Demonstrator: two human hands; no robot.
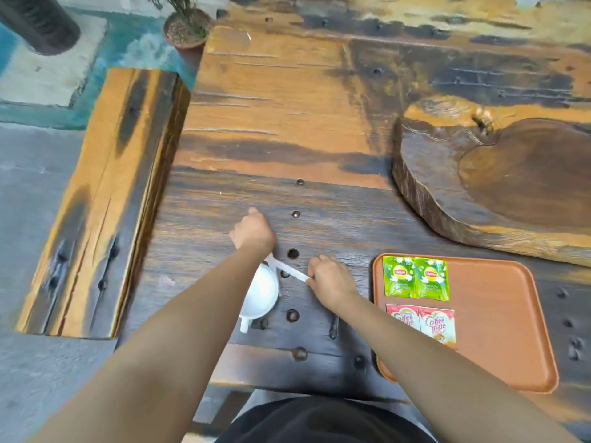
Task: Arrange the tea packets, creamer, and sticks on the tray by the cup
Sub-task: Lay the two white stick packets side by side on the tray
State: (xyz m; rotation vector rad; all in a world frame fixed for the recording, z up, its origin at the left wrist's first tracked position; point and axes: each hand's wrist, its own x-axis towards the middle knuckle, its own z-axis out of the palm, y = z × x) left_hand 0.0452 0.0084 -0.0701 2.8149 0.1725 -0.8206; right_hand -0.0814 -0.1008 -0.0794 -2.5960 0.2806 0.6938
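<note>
Two heavy wooden masses dominate the view: the dark plank table [319, 199] and, at its far right, a thick raw-edged wooden slab [499, 187]. Nearer, at the right, an orange plastic tray [499, 314] is laid flat on the table, and on its left part two green Lipton tea packets [415, 277] are set side by side, with two Coffee-mate creamer sachets [425, 322] just below them, partly hidden by the right forearm. Well to the left of the tray, a white cup [260, 290] is seen on the table, its handle turned toward the person. Above the cup's rim a slim white stick packet [287, 269] is held off the table, spanning the two hands. One end is pinched by the closed fingers of the right hand [329, 281]; the other end runs under the left hand [254, 230], whose fingers are curled, though whether they are clamped on it cannot be told. The stick is judged very light, thin and easily bent or creased, so it is best held gently near an end. The sachets are likewise light and soft, while the cup, probably ceramic, is stiff, fragile and best taken by its handle.
</note>
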